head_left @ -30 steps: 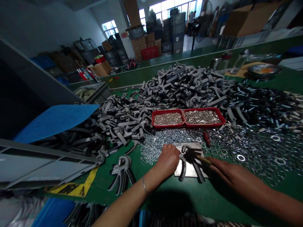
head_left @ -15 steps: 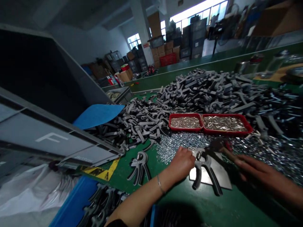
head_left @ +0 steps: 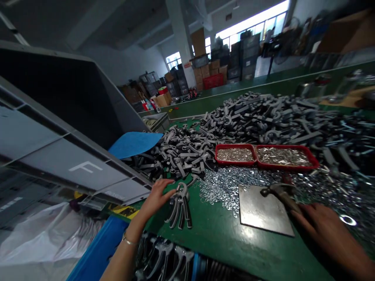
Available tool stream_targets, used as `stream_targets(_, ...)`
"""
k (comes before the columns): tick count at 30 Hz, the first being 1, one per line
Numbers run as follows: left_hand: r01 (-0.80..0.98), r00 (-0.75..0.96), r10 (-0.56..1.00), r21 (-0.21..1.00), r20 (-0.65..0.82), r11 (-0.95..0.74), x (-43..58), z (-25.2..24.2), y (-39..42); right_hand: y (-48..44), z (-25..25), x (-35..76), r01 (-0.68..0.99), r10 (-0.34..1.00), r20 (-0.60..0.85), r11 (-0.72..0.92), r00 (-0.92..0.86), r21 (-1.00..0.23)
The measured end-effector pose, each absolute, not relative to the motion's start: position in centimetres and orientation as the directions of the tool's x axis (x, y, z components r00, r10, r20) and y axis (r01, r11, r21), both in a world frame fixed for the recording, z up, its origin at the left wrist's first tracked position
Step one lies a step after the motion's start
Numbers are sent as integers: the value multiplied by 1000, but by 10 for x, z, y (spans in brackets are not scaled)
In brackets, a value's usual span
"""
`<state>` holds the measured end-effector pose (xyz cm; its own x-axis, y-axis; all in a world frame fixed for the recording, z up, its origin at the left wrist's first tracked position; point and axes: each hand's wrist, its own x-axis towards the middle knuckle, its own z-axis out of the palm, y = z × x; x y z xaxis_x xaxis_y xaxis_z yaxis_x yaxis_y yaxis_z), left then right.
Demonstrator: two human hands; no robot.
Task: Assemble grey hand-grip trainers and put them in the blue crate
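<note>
My left hand lies with fingers stretched out against the top of grey hand-grip assemblies that lie on the green table, left of a bare steel plate. My right hand is closed round the wooden handle of a hammer, whose dark head rests at the plate's far right corner. A spread of shiny nuts and washers lies just beyond the plate. Behind it stand two red trays filled with small metal parts.
A large heap of grey plastic handle parts covers the far table. A big grey crate tilts in from the left, with a blue sheet beside it. A blue bin holding finished grips sits at the near edge.
My left hand carried the grip assembly off the steel plate to the left and set it beside the other one. The hammer came down to rest. The camera turned left.
</note>
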<state>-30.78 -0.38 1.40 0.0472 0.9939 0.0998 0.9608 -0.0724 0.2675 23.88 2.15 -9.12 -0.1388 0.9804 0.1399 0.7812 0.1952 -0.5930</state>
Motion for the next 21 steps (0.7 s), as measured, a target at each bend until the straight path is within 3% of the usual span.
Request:
stream_targets(2, 982, 14, 997, 186, 72, -27, -286, 12, 23, 18, -76, 226, 841, 955, 250, 262, -157, -473)
stream_targets(6, 999, 14, 976, -35, -218, -22, -237, -6, 83, -8, -54, 217, 835, 933, 310, 315, -185, -451)
stream_targets(10, 998, 23, 963, -45, -270, -36, -219, -28, 113, -36, -50, 258, 848, 948, 260, 286, -183, -447)
stream_targets(14, 999, 45, 954, -7, -297, -49, -237, -34, 124, -29, -52, 359, 899, 961, 278, 107, 17, -425)
stream_targets(17, 976, 55, 965, 217, -256, 2, -249, -22, 127, -1, -43, 439, 901, 934, 309, -32, 181, -433)
stream_targets(19, 850, 14, 983, 519, -184, 85, -250, -4, 119, 21, -35, 470, 888, 914, 332, -59, 232, -456)
stream_targets(21, 550, -60, 993, 827, -97, 114, -244, 16, 102, 43, -29, 479, 866, 901, 366, -23, 235, -500)
